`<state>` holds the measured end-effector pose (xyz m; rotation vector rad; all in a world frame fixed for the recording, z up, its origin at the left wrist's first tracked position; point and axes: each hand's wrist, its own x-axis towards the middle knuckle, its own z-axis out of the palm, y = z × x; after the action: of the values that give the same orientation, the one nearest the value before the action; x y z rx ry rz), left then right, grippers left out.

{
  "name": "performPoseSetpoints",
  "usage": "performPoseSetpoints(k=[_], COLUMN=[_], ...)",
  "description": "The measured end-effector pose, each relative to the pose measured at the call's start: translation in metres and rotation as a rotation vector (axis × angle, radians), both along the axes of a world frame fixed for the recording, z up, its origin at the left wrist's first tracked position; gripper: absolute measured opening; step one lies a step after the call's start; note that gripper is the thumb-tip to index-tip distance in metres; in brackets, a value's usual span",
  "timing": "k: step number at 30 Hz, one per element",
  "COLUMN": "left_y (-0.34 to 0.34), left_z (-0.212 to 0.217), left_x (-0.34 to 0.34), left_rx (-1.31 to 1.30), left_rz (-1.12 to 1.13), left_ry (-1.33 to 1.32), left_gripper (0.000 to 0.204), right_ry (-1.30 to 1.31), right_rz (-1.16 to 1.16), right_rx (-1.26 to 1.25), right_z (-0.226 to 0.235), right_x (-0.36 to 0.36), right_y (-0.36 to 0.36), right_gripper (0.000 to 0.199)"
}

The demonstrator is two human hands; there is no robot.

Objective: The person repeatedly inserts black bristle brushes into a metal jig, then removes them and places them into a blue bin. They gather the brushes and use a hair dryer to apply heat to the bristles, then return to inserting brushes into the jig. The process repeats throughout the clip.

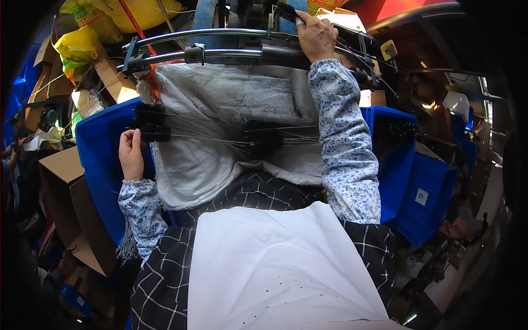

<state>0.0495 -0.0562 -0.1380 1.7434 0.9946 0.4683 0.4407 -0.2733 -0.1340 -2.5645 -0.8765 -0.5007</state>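
Observation:
At the far side my right hand (318,37) is closed round the end of a black bristle brush (286,11), just above the machine's metal rails (231,53). Its fingertips are partly hidden. My left hand (132,154) is raised at the left, thumb and fingers pinched at the end of a black wire-handled brush (154,133). More brushes (264,137) of this kind lie across my lap, their thin wire stems running left and right. Under them is a greyish white cloth (192,159), draped from the rails to my lap.
Blue plastic bins (102,165) stand at both sides; the right bin (400,157) has dark brushes at its top. An open cardboard box (69,203) is at the left. Yellow bags (80,47) and a red pole (132,19) are at the far left.

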Motion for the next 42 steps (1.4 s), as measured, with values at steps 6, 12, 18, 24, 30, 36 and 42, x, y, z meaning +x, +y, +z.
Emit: performPoseSetpoints(k=[6,12,18,24,30,36,42], left_y=[-0.015,0.009,0.029,0.025,0.045,0.037,0.041], left_z=[0.035,0.062,0.106,0.132,0.142,0.148,0.139], left_x=[0.007,0.002,-0.005,-0.001,-0.037,-0.045,-0.053], left_rx=[0.119,0.302,0.338,0.723,1.16,1.417,1.074], left_rz=[-0.01,0.107,0.278,0.274,0.222,0.256,0.276], left_ry=[-0.21,-0.4,-0.613,-0.398,-0.24,-0.277,-0.455], left_gripper=[0.017,0.018,0.02,0.025,0.025,0.022,0.022], right_ry=[0.02,-0.003,-0.049,0.11,0.105,0.072,0.109], right_rz=[0.03,0.101,-0.086,-0.083,-0.077,-0.042,-0.077], right_rx=[-0.096,-0.048,-0.093,0.082,0.084,0.124,0.074], right_z=[0.005,0.002,-0.002,-0.008,-0.004,-0.016,-0.003], right_x=[0.004,0.018,0.007,0.008,-0.003,-0.007,-0.021], right_y=[0.0,0.011,-0.007,-0.02,0.001,0.02,0.037], right_gripper=[0.029,0.034,0.046,0.041,0.039,0.036,0.033])
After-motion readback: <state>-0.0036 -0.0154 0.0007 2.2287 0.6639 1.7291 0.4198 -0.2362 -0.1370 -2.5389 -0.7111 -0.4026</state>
